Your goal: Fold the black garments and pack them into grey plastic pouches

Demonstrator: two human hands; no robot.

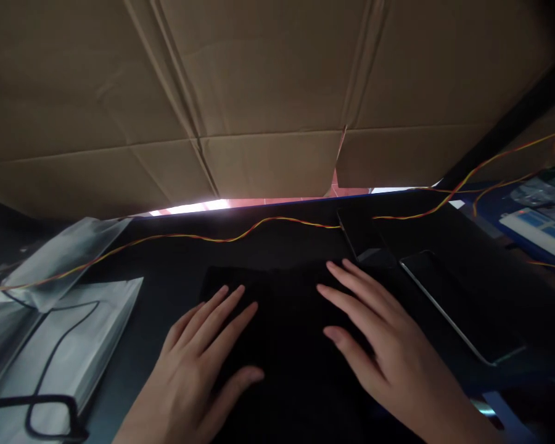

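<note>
My left hand lies palm down with its fingers stretched out and the thumb apart. It rests on a black, flat thing, perhaps cloth; its kind is too dark to make out. My right hand lies on the right side of the same black thing, fingers spread, holding nothing. To the right of that hand is a smartphone with a dark screen and a pale edge. Beyond its fingertips lies a dark, flat rectangular object.
A brown cardboard sheet stands along the back. Red and yellow twisted wire crosses the black table. White plastic bags lie at left, with black-framed glasses nearby. A white and blue pack sits at far right.
</note>
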